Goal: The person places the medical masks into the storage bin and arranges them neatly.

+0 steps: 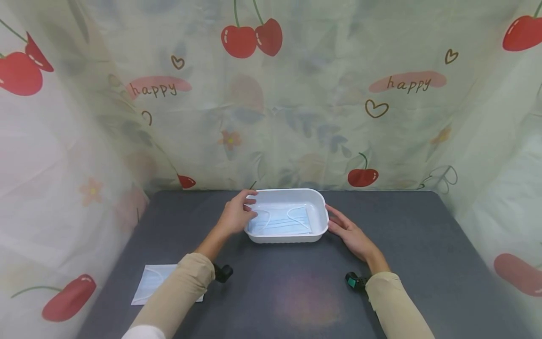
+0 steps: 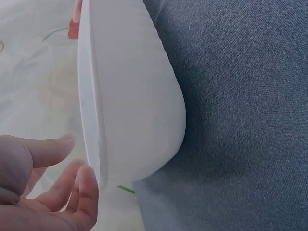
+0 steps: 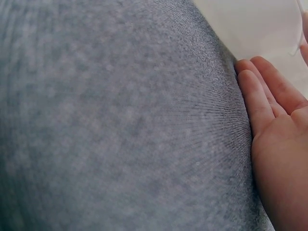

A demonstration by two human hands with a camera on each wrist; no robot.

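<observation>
A white plastic basin (image 1: 282, 239) stands near the back edge of the table, with a light blue face mask (image 1: 283, 221) lying flat inside. My left hand (image 1: 238, 212) is at the basin's left end, its fingers reaching over the rim. In the left wrist view, the thumb and fingers of that left hand (image 2: 53, 192) are loosely bent and spread apart beside the rim. On the opposite end, my right hand (image 1: 351, 238) has its fingers extended along the outer wall. Seen from the right wrist, the right hand's fingertips (image 3: 248, 74) lie right at the basin's wall.
A second face mask (image 1: 152, 280) lies on the dark grey table (image 1: 271, 292) at the front left, partly covered by the left forearm. A patterned curtain (image 1: 296, 117) hangs behind the table and along both sides.
</observation>
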